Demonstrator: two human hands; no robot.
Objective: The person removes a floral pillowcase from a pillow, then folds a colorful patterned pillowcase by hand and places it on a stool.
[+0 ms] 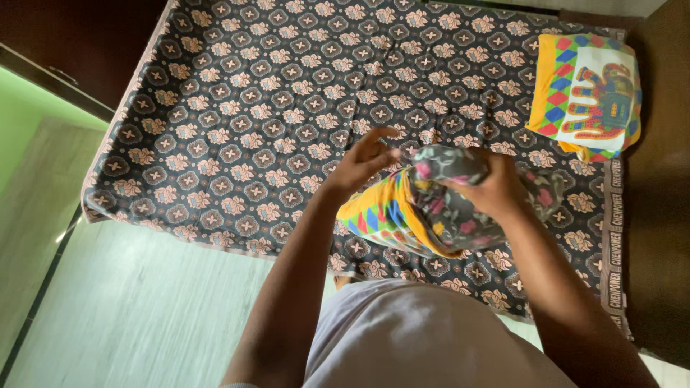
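I hold a pillow [453,208] with a dark floral fabric over the near part of a bed. A bright cover [377,215] with yellow, blue and green diamonds is partly pulled over its left end. My right hand [489,188] grips the floral pillow from above. My left hand [365,162] is at the cover's upper left edge, fingers spread, thumb and fingers touching the fabric.
The bed is covered by a dark patterned sheet [273,122] with star-like motifs. A second pillow [586,93] in a colourful elephant-print cover lies at the far right corner. A pale tiled floor [129,309] runs along the left. Dark furniture [79,43] stands at the upper left.
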